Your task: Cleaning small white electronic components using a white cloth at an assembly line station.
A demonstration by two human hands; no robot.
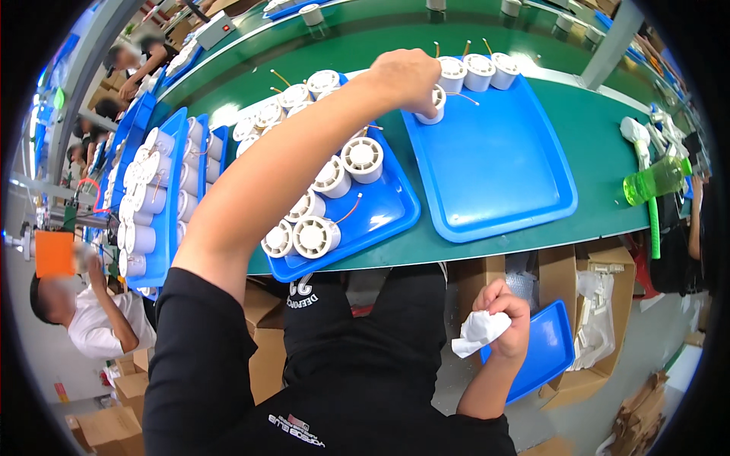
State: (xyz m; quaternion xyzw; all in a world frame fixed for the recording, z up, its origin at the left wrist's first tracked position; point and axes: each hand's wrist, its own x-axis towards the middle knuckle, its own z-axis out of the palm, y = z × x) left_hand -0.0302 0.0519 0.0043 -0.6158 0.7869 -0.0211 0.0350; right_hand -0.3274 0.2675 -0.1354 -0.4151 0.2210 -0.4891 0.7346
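My left hand (407, 76) reaches far across the green table and grips a white cylindrical part (435, 106) at the far left corner of a mostly bare blue tray (494, 167). Three similar white parts (477, 71) stand along that tray's far edge. My right hand (503, 319) hangs low beside my lap, closed on a crumpled white cloth (479, 332). Under my left forearm lies a second blue tray (380, 216) filled with several white parts (315, 235) with thin wires.
More blue trays with white parts (152, 205) are stacked at the left. A green bottle (655, 179) and a white tool (635, 133) sit at the right. A blue tray (547, 349) rests on cardboard boxes (585, 304) below. Other people work at the left.
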